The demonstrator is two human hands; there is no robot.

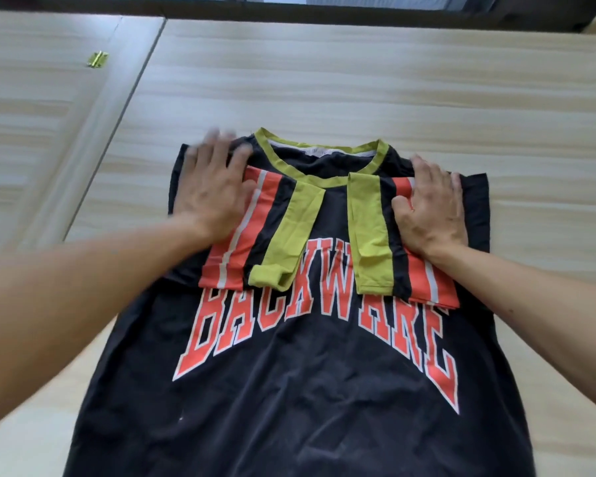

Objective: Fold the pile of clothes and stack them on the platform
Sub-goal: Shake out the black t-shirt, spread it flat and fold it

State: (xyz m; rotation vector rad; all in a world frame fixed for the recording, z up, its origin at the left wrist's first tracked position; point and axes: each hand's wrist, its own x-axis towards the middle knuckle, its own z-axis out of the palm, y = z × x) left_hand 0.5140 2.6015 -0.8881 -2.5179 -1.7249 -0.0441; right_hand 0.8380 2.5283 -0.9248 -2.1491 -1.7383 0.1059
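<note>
A black T-shirt [300, 390] with large orange letters and an olive-green collar lies face up on the pale wooden platform [358, 80]. Both sleeves, striped orange, black and olive, are folded inward over the chest. My left hand [210, 187] rests flat, fingers spread, on the left shoulder and folded sleeve; its fingertips are blurred. Flat on the right shoulder and folded sleeve lies my right hand [430, 204]. Neither hand grips the cloth. The shirt's hem runs out of view at the bottom.
A small brass hinge [97, 59] sits on a lower wooden panel at the far left, beyond a step in the surface. A dark edge [289, 10] bounds the platform at the back.
</note>
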